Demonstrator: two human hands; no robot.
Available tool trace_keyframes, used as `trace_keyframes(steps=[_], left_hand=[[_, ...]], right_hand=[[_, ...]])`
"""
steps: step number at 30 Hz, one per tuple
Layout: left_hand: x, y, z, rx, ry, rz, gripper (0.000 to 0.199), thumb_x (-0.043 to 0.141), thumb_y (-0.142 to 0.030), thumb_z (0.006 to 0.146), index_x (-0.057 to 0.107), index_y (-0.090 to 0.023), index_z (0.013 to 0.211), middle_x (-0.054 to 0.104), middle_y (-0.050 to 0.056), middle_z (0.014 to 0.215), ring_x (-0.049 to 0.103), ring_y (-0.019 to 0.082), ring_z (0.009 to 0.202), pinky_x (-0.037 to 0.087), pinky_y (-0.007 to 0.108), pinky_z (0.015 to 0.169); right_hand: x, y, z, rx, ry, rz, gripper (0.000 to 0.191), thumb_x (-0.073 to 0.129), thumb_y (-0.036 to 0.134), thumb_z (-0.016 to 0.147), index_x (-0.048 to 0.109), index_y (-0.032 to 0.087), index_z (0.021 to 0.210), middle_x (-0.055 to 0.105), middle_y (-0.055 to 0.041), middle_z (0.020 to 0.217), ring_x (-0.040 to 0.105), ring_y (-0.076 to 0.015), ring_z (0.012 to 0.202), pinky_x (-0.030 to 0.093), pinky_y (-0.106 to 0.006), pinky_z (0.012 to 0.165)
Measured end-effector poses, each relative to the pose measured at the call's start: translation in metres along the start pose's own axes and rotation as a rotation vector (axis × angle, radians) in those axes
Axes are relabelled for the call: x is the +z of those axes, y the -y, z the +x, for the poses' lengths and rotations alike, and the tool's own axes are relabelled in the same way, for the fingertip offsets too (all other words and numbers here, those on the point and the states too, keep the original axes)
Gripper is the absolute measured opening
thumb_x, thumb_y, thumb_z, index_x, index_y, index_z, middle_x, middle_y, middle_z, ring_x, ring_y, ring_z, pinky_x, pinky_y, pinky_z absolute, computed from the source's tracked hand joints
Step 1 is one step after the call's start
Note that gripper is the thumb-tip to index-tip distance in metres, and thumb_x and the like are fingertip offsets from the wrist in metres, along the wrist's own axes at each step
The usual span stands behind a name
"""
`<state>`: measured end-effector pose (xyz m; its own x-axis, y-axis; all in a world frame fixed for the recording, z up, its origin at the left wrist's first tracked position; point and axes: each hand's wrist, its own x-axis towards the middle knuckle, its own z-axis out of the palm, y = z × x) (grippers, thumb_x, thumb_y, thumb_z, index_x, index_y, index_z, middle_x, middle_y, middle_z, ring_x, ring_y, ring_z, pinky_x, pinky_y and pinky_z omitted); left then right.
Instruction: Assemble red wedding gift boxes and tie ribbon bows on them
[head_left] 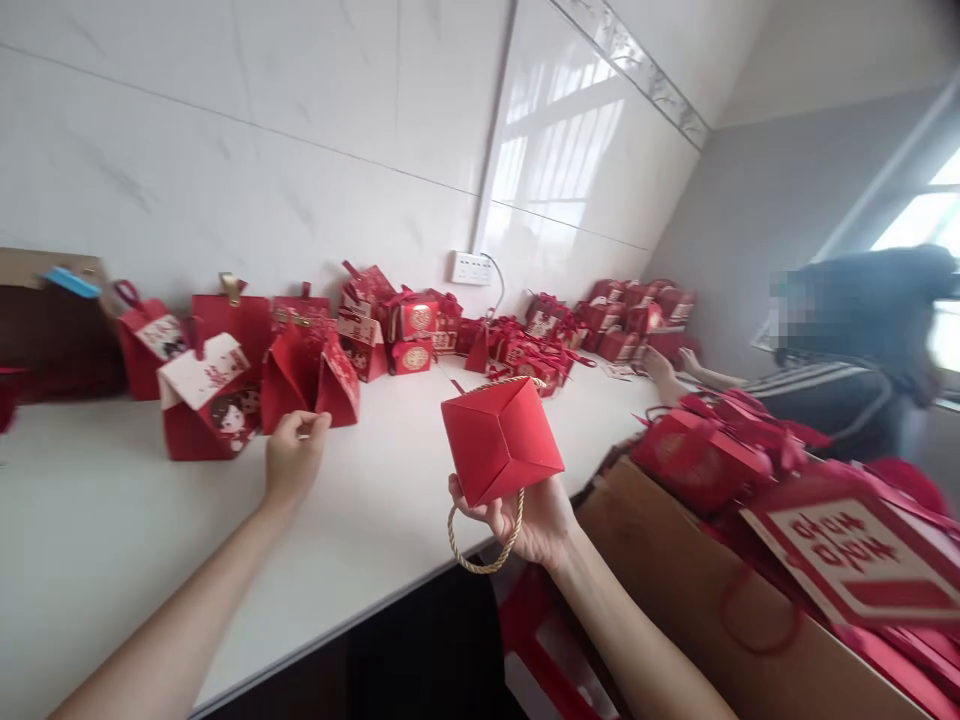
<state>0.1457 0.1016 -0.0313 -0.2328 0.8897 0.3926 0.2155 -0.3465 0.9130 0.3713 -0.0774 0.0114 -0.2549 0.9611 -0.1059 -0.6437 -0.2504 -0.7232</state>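
Note:
My right hand [536,520] holds a small red gift box [501,440] above the table's front edge, its folded-panel bottom turned towards me. A twisted gold cord handle [484,570] loops down below the box, and more cord shows along its top edge. My left hand [295,455] is closed with thumb and forefinger together, just in front of an open-topped red gift bag [337,385]; anything in those fingers is too hidden to make out. Left of that hand stands a red gift box with a cartoon figure and a pale top [202,400].
More red gift boxes [412,320] stand along the tiled wall, near a power strip [472,268]. To the right, a cardboard carton [675,550] is heaped with red boxes. Beyond it, another person [862,310] has their hands by stacked boxes. A brown box [56,330] stands far left.

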Motion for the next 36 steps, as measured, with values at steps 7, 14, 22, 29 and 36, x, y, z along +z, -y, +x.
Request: trace_keyframes(steps=[7, 14, 22, 29, 36], left_hand=[[0.022, -0.032, -0.03, 0.222, 0.257, -0.144, 0.026, 0.05, -0.041, 0.075, 0.059, -0.018, 0.066, 0.057, -0.001, 0.071, 0.053, 0.013, 0.066, 0.045, 0.026, 0.066], [0.043, -0.116, -0.129, 0.693, 0.371, -0.369, 0.035, 0.045, -0.037, 0.087, 0.051, -0.02, 0.117, 0.055, 0.011, 0.12, 0.052, 0.024, 0.115, 0.043, 0.039, 0.096], [0.054, -0.113, -0.262, 1.129, 0.389, -0.079, 0.043, 0.045, -0.037, 0.085, 0.057, -0.016, 0.12, 0.052, 0.01, 0.134, 0.032, 0.027, 0.137, 0.014, 0.041, 0.115], [0.035, -0.13, -0.239, 1.157, 0.318, -0.116, 0.04, 0.045, -0.018, 0.08, 0.056, -0.007, 0.117, 0.042, 0.014, 0.142, 0.03, 0.022, 0.138, 0.018, 0.039, 0.116], [0.049, -0.117, -0.26, 1.501, 0.719, -0.308, 0.014, 0.052, -0.02, 0.087, 0.065, -0.017, 0.089, 0.071, -0.002, 0.102, 0.058, 0.009, 0.11, 0.035, 0.024, 0.109]], right_hand=[[-0.003, -0.007, -0.06, -0.598, -0.508, -0.545, 0.063, 0.061, 0.062, 0.066, 0.047, 0.023, 0.113, 0.057, -0.0097, 0.115, 0.053, -0.0287, 0.111, 0.047, -0.044, 0.093], [-0.001, -0.004, -0.106, -0.923, -0.875, -0.867, 0.067, 0.067, 0.051, 0.066, 0.04, 0.027, 0.122, 0.048, -0.0099, 0.128, 0.044, -0.0316, 0.123, 0.038, -0.051, 0.103], [0.017, 0.004, -0.103, -0.466, -0.526, 0.119, 0.052, 0.052, 0.06, 0.075, 0.056, 0.021, 0.11, 0.067, -0.0087, 0.105, 0.063, -0.0278, 0.1, 0.058, -0.04, 0.074], [0.01, -0.002, -0.106, -0.433, -0.435, 0.289, 0.044, 0.053, 0.047, 0.084, 0.055, 0.019, 0.117, 0.069, -0.0068, 0.104, 0.066, -0.0225, 0.092, 0.06, -0.037, 0.071], [0.002, 0.005, -0.114, -0.414, -0.461, 0.326, 0.043, 0.051, 0.048, 0.085, 0.056, 0.021, 0.117, 0.069, -0.006, 0.104, 0.066, -0.0222, 0.093, 0.06, -0.036, 0.069]])
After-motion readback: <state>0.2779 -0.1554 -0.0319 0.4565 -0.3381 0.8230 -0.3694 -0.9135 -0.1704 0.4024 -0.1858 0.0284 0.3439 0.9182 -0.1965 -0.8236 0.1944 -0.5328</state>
